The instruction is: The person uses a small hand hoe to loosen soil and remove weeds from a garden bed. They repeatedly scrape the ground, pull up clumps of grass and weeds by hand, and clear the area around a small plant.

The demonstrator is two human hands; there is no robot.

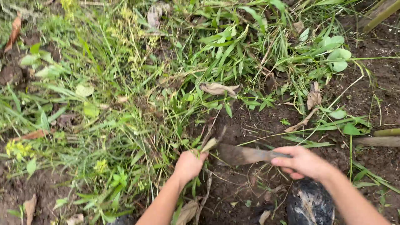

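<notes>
Weed cover [125, 96]: thick green grass and weeds stand up-slope and to the far side of your blade; this larger share of the ground is uncut.
Bare soil [258, 125]: a dark, cleared patch lies around and beyond the blade, strewn with loose cut stems and dry leaves; I judge the clearing well begun but far from finished.
Dark stone [310, 204]: a blackish lump sits just below your right wrist, near the blade's handle.
Blade [241, 155]: a soil-caked, flat cutting tool, held level just above the soil, its tip pointing at the tuft.
Right hand [302, 161]: your grip is wrapped tight round the blade's handle.
Left hand [189, 164]: fist clenched on the grass tuft, just beside the blade's tip.
Grass tuft [208, 146]: bunched stems rise from your fist, touching the blade's tip; whether severed, I cannot tell.
</notes>
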